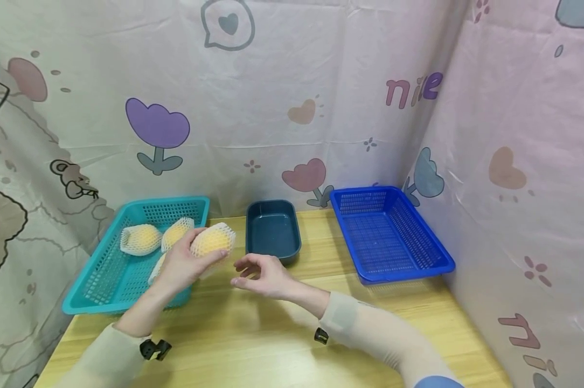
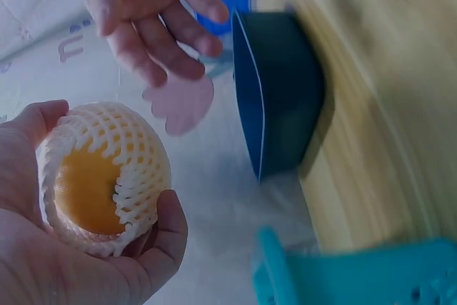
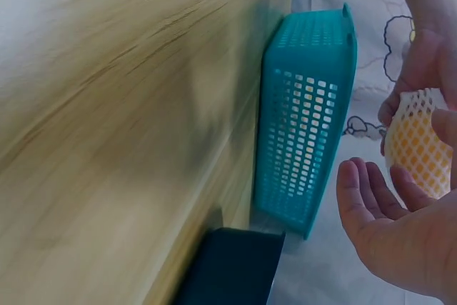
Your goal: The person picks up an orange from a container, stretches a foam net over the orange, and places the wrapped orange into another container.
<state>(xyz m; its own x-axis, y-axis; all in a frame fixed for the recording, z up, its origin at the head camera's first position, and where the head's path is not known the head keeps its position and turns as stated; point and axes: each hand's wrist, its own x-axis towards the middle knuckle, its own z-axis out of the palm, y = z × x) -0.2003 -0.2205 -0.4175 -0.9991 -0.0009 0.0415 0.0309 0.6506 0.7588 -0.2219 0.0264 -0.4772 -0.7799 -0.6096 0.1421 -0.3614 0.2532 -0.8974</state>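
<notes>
My left hand [image 1: 182, 264] grips a round orange-yellow fruit [image 1: 213, 240] wrapped in a white foam net, held up at the right rim of the teal basket [image 1: 98, 291]. In the left wrist view the fruit [image 2: 93, 187] shows bare skin through the net's open end, thumb and fingers curled round it. My right hand [image 1: 265, 276] is held in front of the dark teal tub [image 1: 272, 231], its fingers loosely bent with nothing in them, a short way right of the fruit. Several more netted fruits [image 1: 141, 240] lie in the basket, one partly hidden behind my left hand.
A blue plastic basket [image 1: 391, 242] with perforated sides stands at the right on the wooden table [image 1: 253, 345]. The dark tub sits between the two baskets. Behind them and along the right side hangs a printed cloth [image 1: 272, 108].
</notes>
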